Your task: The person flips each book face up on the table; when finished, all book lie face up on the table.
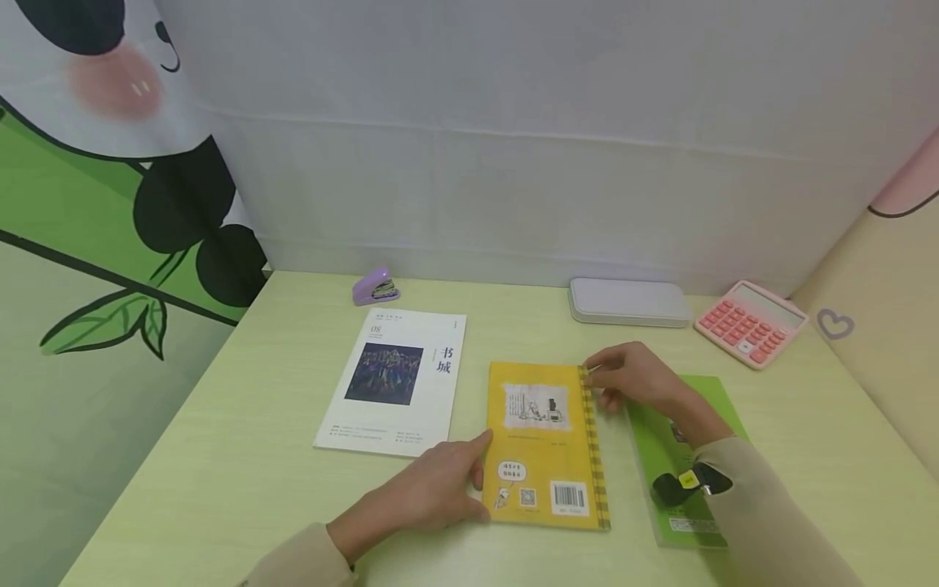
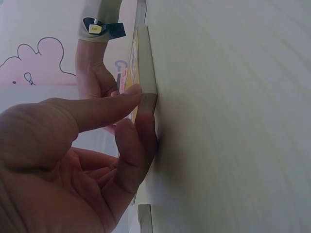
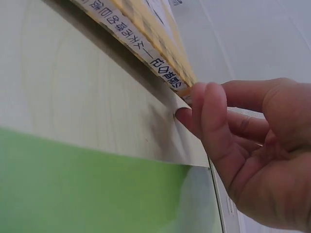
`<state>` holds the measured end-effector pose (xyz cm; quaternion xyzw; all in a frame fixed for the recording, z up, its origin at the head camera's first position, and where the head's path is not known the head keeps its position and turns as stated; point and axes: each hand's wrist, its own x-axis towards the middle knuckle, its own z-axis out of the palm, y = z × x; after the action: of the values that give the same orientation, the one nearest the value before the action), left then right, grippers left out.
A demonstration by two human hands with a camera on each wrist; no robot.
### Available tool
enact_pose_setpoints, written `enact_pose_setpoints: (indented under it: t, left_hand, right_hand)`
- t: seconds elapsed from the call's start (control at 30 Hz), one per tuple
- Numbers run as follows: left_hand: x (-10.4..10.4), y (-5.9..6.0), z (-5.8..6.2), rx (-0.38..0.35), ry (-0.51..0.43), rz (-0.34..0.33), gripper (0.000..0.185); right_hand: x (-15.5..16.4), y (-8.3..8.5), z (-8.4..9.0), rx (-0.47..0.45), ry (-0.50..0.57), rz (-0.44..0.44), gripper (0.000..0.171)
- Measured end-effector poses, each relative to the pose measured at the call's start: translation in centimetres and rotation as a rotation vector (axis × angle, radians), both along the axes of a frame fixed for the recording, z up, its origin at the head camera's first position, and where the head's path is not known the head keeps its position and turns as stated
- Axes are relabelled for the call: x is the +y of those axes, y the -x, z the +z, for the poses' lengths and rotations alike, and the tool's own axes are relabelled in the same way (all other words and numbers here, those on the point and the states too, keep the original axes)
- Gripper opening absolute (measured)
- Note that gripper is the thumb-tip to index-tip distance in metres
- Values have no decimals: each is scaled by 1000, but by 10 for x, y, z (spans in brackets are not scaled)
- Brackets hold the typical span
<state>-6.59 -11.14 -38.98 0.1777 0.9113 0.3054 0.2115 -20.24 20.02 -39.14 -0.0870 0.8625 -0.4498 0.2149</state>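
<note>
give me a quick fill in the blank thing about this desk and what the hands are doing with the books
1. Both hands touch the edges of the ____ book, which lies face down showing a barcode.
2. The right hand rests its fingers at that book's far right corner, and the left hand presses its ____ edge.
3. The pink calculator sits at the back, to the right of the ____ case.
4. Under the right forearm lies a ____ book.

Missing words: yellow; left; white; green

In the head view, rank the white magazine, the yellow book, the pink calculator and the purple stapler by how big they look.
1. white magazine and yellow book: look alike, no ranking
2. pink calculator, though farther from the camera
3. purple stapler
</note>
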Motion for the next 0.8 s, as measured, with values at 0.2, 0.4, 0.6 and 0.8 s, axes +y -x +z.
enact_pose_setpoints:
  t: [0.2, 0.4, 0.6, 0.8]
  left_hand:
    - [-2, 1, 0, -4, -3, -10, 102]
    - [-5, 2, 0, -22, -32, -33, 104]
    - [-5, 3, 0, -42, -29, -28, 105]
    - [-5, 3, 0, -58, -27, -19, 105]
  right_hand:
    - [13, 2, -1, -31, 96, 6, 41]
    - [25, 3, -5, -59, 187, 33, 43]
    - [28, 4, -10, -71, 196, 73, 52]
    - [27, 5, -13, -58, 184, 102, 50]
